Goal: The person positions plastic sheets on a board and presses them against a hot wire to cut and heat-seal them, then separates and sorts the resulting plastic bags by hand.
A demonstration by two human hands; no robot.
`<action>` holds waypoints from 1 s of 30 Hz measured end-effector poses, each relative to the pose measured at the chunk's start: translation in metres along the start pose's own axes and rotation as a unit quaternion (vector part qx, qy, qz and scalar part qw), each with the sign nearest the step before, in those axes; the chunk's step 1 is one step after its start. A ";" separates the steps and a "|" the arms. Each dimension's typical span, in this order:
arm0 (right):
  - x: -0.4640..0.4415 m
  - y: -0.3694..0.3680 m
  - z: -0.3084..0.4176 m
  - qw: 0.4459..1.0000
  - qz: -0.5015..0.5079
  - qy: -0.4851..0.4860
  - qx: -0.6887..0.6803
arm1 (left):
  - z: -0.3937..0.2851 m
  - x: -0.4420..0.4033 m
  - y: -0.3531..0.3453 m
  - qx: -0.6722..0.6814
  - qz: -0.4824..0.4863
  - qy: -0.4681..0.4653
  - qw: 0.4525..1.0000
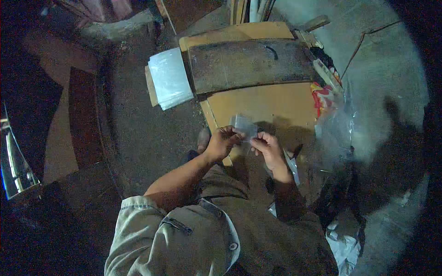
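Observation:
A small piece of clear plastic [245, 125], perhaps a little bag, is held up in front of my body. My left hand [224, 141] pinches its left side between thumb and fingers. On the right lower edge, my right hand [268, 148] grips it with thumb and forefinger. Both hands are above the near part of a tan board [271, 103]. Whether anything lies inside the plastic cannot be made out.
A dark worn plank [248, 64] lies across the tan board. To its left is a stack of white plastic sheets [169, 79]. Crumpled clear plastic [336, 131] and a red-and-yellow wrapper [322, 99] sit at the right edge. White crumpled material [343, 248] lies lower right.

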State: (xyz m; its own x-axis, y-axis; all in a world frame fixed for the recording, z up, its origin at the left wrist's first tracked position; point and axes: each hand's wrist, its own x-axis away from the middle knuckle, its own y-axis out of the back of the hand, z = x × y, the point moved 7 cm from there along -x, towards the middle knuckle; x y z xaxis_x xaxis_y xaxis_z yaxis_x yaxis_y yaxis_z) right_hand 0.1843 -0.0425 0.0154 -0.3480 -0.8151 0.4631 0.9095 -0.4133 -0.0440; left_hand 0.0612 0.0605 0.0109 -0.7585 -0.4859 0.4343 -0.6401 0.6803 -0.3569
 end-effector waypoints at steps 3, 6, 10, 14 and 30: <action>-0.002 0.002 -0.006 1.000 -0.014 -0.022 -0.009 | 0.003 0.001 0.003 -0.043 -0.021 0.011 0.999; -0.003 0.006 -0.009 0.999 -0.040 -0.010 0.003 | 0.006 0.000 0.000 0.031 -0.026 0.001 0.999; -0.004 0.012 -0.017 0.997 -0.056 -0.030 0.034 | 0.019 -0.006 0.005 0.073 -0.050 0.001 0.996; -0.005 0.014 -0.013 0.995 -0.076 -0.008 0.065 | 0.014 -0.007 0.010 -0.070 -0.088 0.041 0.993; 0.000 0.039 0.007 0.983 -0.171 0.011 0.059 | 0.006 -0.012 0.010 -0.390 -0.096 -0.024 0.916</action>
State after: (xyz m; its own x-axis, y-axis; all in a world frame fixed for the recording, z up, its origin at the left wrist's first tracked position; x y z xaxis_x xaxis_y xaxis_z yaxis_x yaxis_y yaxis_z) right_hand 0.2215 -0.0555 0.0200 -0.6423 -0.6455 0.4132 0.7576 -0.6165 0.2145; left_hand 0.0629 0.0695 -0.0024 -0.6585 -0.6479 0.3829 -0.4945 0.7560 0.4288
